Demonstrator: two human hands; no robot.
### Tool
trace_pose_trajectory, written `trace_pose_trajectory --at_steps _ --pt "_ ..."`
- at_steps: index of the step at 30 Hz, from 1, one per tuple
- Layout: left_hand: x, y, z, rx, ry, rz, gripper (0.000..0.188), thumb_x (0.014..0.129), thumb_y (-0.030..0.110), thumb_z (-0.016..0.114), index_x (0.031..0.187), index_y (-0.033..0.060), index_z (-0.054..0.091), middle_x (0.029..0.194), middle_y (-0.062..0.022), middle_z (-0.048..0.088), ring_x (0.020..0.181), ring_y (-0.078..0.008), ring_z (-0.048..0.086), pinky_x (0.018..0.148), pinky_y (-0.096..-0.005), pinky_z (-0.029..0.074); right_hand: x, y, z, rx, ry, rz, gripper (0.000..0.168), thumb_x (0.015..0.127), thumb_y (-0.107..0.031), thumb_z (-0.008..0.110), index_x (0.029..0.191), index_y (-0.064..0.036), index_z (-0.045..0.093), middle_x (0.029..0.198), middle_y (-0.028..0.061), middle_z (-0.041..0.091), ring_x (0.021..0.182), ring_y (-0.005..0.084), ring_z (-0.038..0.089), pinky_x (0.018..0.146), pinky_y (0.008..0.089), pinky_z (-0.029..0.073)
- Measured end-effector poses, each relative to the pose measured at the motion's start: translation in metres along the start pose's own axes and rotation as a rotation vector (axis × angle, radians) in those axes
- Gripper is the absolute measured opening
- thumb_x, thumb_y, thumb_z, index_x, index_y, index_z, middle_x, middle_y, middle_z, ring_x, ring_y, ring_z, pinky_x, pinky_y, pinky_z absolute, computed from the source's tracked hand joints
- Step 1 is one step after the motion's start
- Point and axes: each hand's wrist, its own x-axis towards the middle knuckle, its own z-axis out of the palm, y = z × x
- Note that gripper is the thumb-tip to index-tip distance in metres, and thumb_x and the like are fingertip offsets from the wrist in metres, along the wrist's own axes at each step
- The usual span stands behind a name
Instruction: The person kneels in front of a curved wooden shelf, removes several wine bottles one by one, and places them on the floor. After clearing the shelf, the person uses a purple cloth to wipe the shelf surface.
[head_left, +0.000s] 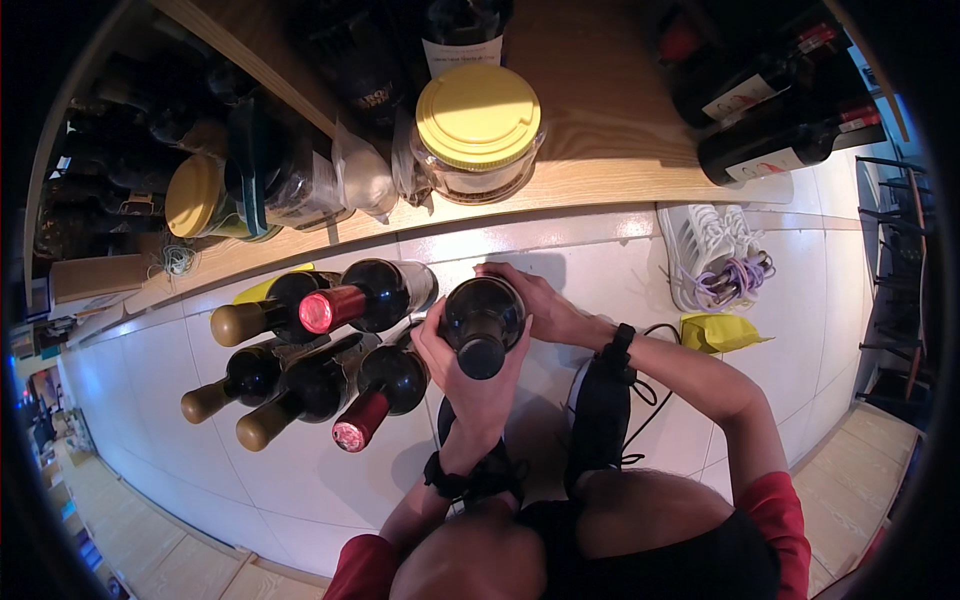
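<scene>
Between both hands, in front of my knees, stands a dark wine bottle with a black capsule, seen from above. My left hand wraps its near left side. My right hand grips it from the far right; its fingers are partly hidden behind the glass. Just left of the hands, several wine bottles stand grouped on the tiled floor. Two have red foil capsules, the rear one and the front one. Others have tan capsules, such as the front middle bottle.
A wooden shelf runs across the far side, holding a yellow-lidded jar and lying wine bottles at right. White sneakers with a lilac cord bundle and a yellow wrapper rest on the floor to the right.
</scene>
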Motion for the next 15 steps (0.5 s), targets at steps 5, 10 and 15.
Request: trace_pose_trajectory --at_steps 5,10,15 --pt "0.0001 -0.0002 0.0012 -0.007 0.005 -0.009 0.087 0.067 0.023 0.1 0.136 -0.001 0.052 0.121 -0.0183 0.054 0.112 -0.0359 0.058 0.098 -0.0456 0.049 -0.0004 0.0014 0.0 -0.026 -0.021 0.062 0.079 0.083 -0.009 0.082 0.151 -0.002 0.042 0.142 0.0235 0.062 0.132 0.0422 0.061 0.111 0.0465 0.051" --pt "-0.0017 0.0002 0.0024 -0.029 -0.005 -0.021 0.09 0.068 0.023 0.1 0.139 -0.001 0.052 0.124 -0.0197 0.054 0.116 -0.0376 0.058 0.101 -0.0468 0.049 -0.0023 0.0036 -0.0006 -0.017 -0.027 0.059 0.083 0.083 -0.01 0.084 0.153 -0.001 0.041 0.143 0.0214 0.063 0.134 0.0389 0.061 0.112 0.045 0.05" --pt "-0.0054 -0.0015 0.0039 0.012 -0.026 -0.006 0.098 0.069 0.024 0.1 0.147 -0.0032 0.047 0.129 -0.0223 0.054 0.12 -0.0405 0.056 0.105 -0.0475 0.048 -0.0014 0.0062 -0.0005 -0.015 -0.026 0.026 0.084 0.083 -0.012 0.084 0.154 0.0 0.04 0.142 0.0219 0.063 0.133 0.0384 0.062 0.112 0.0451 0.05"
